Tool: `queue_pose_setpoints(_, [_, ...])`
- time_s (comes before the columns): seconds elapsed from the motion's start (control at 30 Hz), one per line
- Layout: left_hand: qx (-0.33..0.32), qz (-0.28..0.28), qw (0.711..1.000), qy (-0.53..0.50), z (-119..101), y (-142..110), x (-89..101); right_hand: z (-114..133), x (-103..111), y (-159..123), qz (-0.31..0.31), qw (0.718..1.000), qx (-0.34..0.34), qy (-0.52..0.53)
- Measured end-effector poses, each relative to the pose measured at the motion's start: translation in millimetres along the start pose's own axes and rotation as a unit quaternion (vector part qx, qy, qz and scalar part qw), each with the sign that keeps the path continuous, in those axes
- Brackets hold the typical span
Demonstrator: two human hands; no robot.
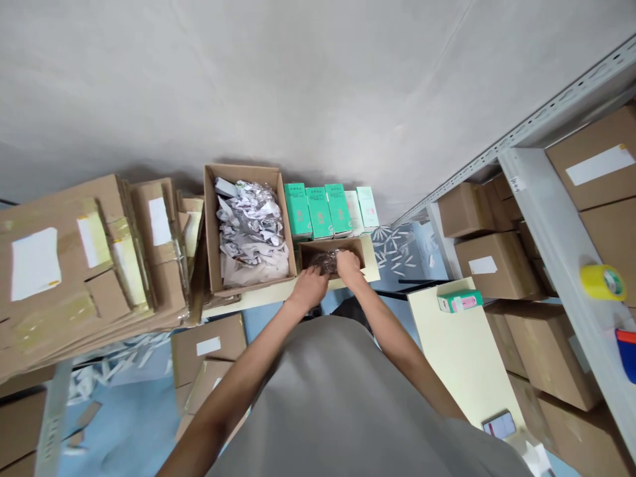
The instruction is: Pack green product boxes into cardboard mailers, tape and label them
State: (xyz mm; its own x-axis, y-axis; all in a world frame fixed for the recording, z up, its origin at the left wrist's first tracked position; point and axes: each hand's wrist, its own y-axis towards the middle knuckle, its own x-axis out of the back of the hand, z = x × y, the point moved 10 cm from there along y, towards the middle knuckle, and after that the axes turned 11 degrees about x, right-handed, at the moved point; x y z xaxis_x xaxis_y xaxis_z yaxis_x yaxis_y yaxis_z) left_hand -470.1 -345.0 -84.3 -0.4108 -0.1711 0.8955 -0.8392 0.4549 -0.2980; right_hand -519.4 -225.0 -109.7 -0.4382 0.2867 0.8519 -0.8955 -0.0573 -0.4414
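Both my hands reach into a small open cardboard box (360, 252) on the pale table edge. My left hand (311, 286) grips the box's near left side, fingers curled over crinkly clear wrapping (326, 260) inside. My right hand (348, 265) presses down on the same wrapping, fingers bent. What lies under the wrapping is hidden. Behind the box stand several green cartons (318, 211) in a row against the wall.
A larger open box (213, 232) full of crumpled paper and plastic sits left of the small one. Flattened cardboard (74, 265) is stacked at far left. A green-and-pink carton (460, 301) lies on a side table. Metal shelving (556, 218) with boxes and yellow tape (602, 281) stands right.
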Motion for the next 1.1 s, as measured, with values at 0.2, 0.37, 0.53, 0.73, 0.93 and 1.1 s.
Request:
queue_pose_setpoints(0.2, [-0.012,-0.017,0.999,-0.035,8,-17,2.9,-1,19,-27,-0.059,0.998,-0.017,-0.014])
queue_pose_setpoints(0.37, [-0.029,-0.039,0.998,-0.044,6,-26,6.9,-52,57,-83,-0.256,0.963,-0.080,0.004])
queue_pose_setpoints(0.53, [0.001,-0.030,1.000,-0.002,6,-26,-0.8,-90,17,-95,-0.182,0.971,-0.125,0.093])
queue_pose_setpoints(0.73, [-0.055,0.006,0.998,-0.005,-43,-18,-23.4,-149,-35,-185,-0.235,0.918,-0.225,0.227])
queue_pose_setpoints(0.93, [-0.266,0.052,0.963,-0.014,-178,-15,-54.6,-217,-80,-347,-0.380,0.782,-0.327,0.371])
queue_pose_setpoints(1.1, [-0.402,0.090,0.911,-0.011,-304,-38,-86.4,-262,-111,-466,-0.456,0.690,-0.404,0.390])
